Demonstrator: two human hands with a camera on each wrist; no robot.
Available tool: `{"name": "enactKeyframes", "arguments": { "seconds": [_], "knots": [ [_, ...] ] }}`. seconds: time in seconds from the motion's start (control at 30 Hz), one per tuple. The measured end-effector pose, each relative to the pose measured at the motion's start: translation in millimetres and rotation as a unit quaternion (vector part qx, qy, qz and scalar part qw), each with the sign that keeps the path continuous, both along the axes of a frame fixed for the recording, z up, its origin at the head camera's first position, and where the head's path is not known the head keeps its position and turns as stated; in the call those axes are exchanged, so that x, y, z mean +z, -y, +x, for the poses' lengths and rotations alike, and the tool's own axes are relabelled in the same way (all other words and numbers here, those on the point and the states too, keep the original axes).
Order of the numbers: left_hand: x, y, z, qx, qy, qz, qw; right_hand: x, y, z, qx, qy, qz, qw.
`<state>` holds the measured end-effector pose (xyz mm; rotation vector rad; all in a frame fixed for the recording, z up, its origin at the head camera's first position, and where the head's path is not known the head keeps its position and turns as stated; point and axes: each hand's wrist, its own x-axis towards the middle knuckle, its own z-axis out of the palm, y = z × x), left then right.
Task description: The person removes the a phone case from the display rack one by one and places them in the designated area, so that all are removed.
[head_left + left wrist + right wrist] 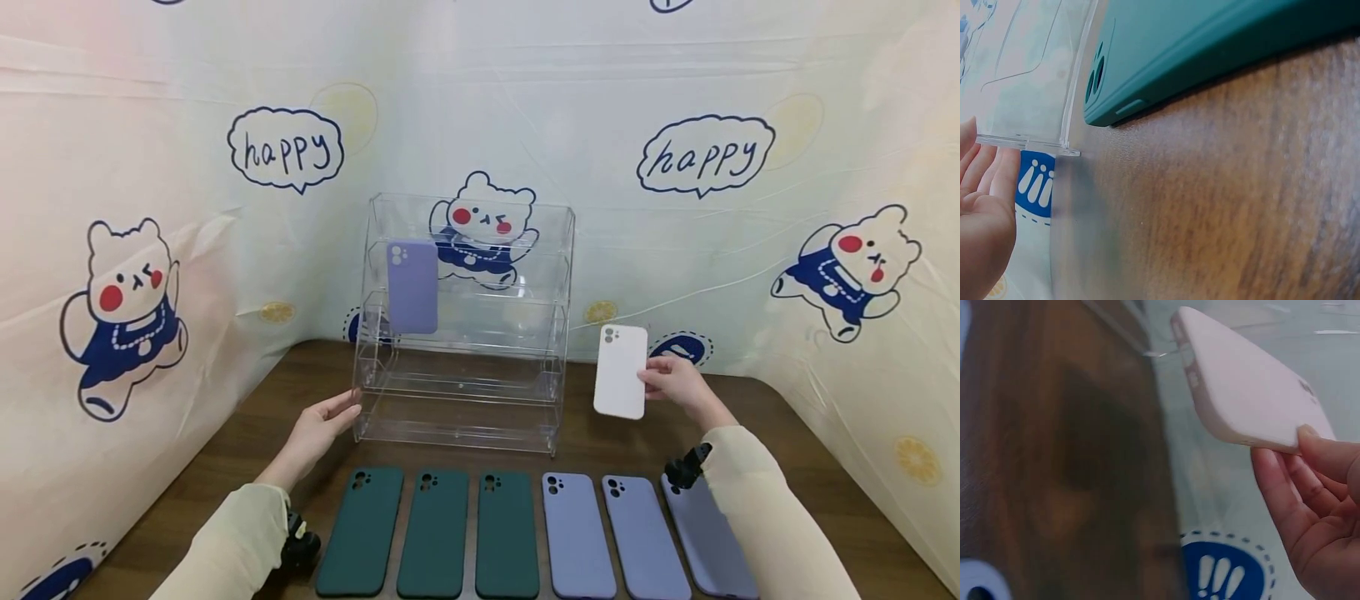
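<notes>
In the head view, my right hand [678, 385] pinches a white phone case [619, 372] by its right edge, above the table and to the right of a clear tiered display stand [465, 437]. The right wrist view shows the thumb on the case's back and fingers beneath. My left hand [318, 432] touches the lower left side of the stand with fairly straight fingers; in the left wrist view its fingertips [1005, 164] meet the clear panel's edge. One purple phone case [412, 287] stands upright in an upper left tier.
Along the table's front lie a row of green phone cases [432, 533] and purple phone cases [579, 537]. My right sleeve partly covers the rightmost purple one. A printed cloth [480, 100] hangs behind and around the wooden table [795, 467].
</notes>
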<state>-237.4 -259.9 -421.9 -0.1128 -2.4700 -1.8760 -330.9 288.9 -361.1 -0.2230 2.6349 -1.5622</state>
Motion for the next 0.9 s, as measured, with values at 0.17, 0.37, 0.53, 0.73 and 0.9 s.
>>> {"name": "enactKeyframes", "arguments": {
  "seconds": [0.17, 0.37, 0.53, 0.73, 0.9],
  "knots": [
    [-1.2, 0.0, -0.3, -0.001, -0.001, 0.001, 1.0000, -21.0, -4.8, -3.5, 0.008, 0.050, 0.023, 0.9985],
    [-0.6, 0.1, 0.6, 0.002, 0.002, 0.001, 1.0000, -36.8, -11.0, -2.1, 0.018, 0.083, 0.056, 0.9948],
    [-0.3, 0.6, 0.4, 0.002, 0.005, -0.001, 1.0000, -47.6, -13.3, -2.6, 0.019, 0.100, 0.071, 0.9923],
    [-1.7, 0.5, 0.0, 0.001, 0.002, 0.000, 1.0000, -51.5, -9.4, 0.2, -0.006, 0.120, 0.090, 0.9886],
    [-2.1, 0.2, 0.0, 0.002, -0.001, -0.001, 1.0000, -54.5, -3.7, 2.2, -0.013, 0.126, 0.107, 0.9861]
  ]
}}
